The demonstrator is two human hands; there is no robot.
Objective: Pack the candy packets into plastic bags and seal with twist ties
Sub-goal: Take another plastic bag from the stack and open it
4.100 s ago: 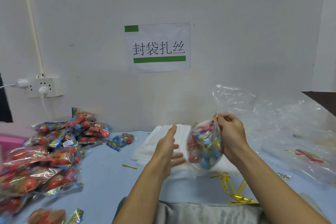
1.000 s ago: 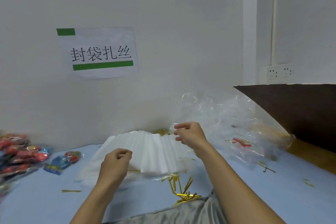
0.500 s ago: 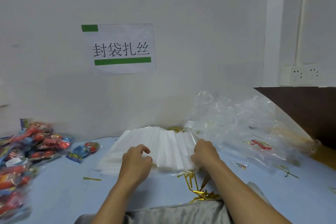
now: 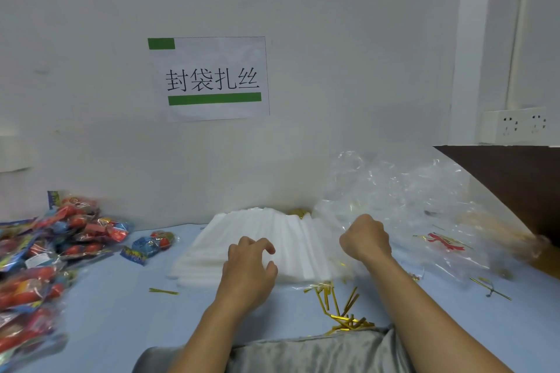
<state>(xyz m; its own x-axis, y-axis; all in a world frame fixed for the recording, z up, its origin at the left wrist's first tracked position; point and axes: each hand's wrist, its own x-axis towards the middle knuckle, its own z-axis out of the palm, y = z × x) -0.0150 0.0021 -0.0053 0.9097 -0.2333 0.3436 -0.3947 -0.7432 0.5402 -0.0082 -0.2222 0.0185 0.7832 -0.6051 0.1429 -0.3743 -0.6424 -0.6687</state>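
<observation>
Now both your hands sit at the stack of plastic bags (image 4: pixel 266 247), a fanned white pile in the middle of the blue table (image 4: pixel 115 312), its ribs running away from you toward the wall. Your left hand (image 4: pixel 248 269) rests on the near edge with fingers curled loosely, holding nothing that shows. Your right hand (image 4: pixel 363 241) is at the stack's right edge, fingers curled in; whether they pinch a bag you cannot tell from here. Candy packets (image 4: pixel 45 257) lie well apart to your left, so the left hand is nearer them; judged next, a bag must come free first. Count: one stack, too many packets to count, one stray packet (image 4: pixel 150 245) between pile and stack, one bunch of gold twist ties (image 4: pixel 342 309) near your right forearm, a few loose ties.
</observation>
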